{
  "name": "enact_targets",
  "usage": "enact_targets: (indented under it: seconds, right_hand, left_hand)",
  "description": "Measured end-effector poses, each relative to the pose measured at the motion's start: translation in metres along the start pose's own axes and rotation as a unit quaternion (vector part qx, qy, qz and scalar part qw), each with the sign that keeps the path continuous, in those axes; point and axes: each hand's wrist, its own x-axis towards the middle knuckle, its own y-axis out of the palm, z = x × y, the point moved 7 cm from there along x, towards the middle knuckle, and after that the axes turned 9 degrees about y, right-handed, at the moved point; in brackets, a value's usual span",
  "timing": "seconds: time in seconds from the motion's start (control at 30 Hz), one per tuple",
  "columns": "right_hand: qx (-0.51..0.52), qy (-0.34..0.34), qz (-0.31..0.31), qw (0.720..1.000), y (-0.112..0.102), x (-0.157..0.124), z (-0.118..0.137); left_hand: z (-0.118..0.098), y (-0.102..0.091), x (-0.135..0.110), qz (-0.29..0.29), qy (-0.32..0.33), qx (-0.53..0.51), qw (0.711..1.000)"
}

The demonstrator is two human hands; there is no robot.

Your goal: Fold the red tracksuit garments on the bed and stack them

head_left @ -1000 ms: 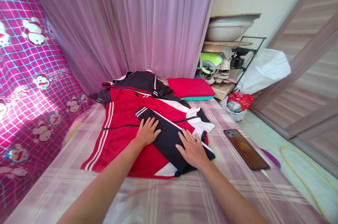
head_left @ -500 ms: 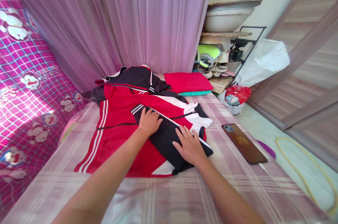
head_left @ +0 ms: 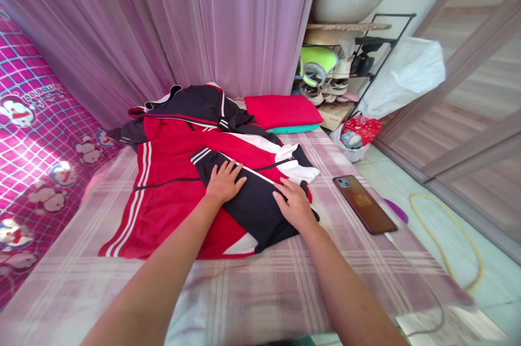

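Note:
A red jacket [head_left: 175, 194] with white stripes and dark panels lies spread on the checked bed [head_left: 252, 291]. One dark sleeve [head_left: 252, 207] is folded across its front. My left hand [head_left: 223, 182] lies flat with fingers stretched on the upper part of that sleeve. My right hand [head_left: 293, 206] presses flat on the sleeve's right side, near the white panel. Neither hand holds anything.
A phone [head_left: 364, 203] lies face down on the bed right of the jacket. Folded red and teal cloths [head_left: 283, 113] sit behind it. A pink curtain [head_left: 195, 25] hangs behind, a shoe rack [head_left: 342, 80] and bags stand at the right, a yellow hose [head_left: 448, 248] lies on the floor.
The view has shifted, so everything sits further left and lower. My right hand has slid a little up the sleeve toward the white panel; my left hand stays flat on it.

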Motion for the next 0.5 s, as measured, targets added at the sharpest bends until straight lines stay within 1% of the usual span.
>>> enact_targets:
  seconds: [0.07,0.1,0.17,0.2,0.23,0.27,0.33,0.37,0.43,0.47,0.5]
  right_hand:
    - [0.09,0.04,-0.014,0.995,-0.006,0.004,-0.006]
    - [0.14,0.059,-0.023,0.988,-0.01,0.008,-0.005]
    - [0.255,0.093,-0.041,0.961,-0.016,0.018,0.001]
    - [0.324,0.11,-0.041,0.939,-0.017,0.026,0.007]
    - [0.396,0.128,-0.033,0.909,-0.015,0.034,0.014]
    - [0.47,0.148,-0.013,0.87,-0.01,0.043,0.022]
    - [0.599,0.187,0.046,0.778,0.007,0.057,0.038]
    - [0.647,0.205,0.08,0.73,0.017,0.061,0.044]
    - [0.708,0.243,0.136,0.649,0.037,0.061,0.046]
    - [0.726,0.26,0.154,0.618,0.046,0.058,0.042]
    - [0.738,0.272,0.155,0.598,0.053,0.055,0.034]
  left_hand:
    - [0.0,0.0,0.0,0.001,-0.001,-0.006,1.0]
    - [0.0,0.0,0.0,0.001,-0.001,-0.009,1.0]
    - [0.0,0.0,0.0,-0.002,0.001,-0.014,1.0]
    - [0.0,0.0,0.0,-0.004,0.002,-0.015,1.0]
    - [-0.001,0.0,0.0,-0.006,0.002,-0.015,1.0]
    - [0.0,0.0,0.0,-0.007,0.002,-0.014,1.0]
    - [0.0,0.0,0.0,-0.007,-0.002,-0.011,1.0]
    - [0.0,0.0,0.0,-0.007,-0.005,-0.01,1.0]
    - [0.001,0.001,-0.001,-0.007,-0.009,-0.007,1.0]
    - [0.001,0.001,-0.001,-0.009,-0.01,-0.006,1.0]
    - [0.001,0.001,-0.002,-0.012,-0.009,-0.005,1.0]
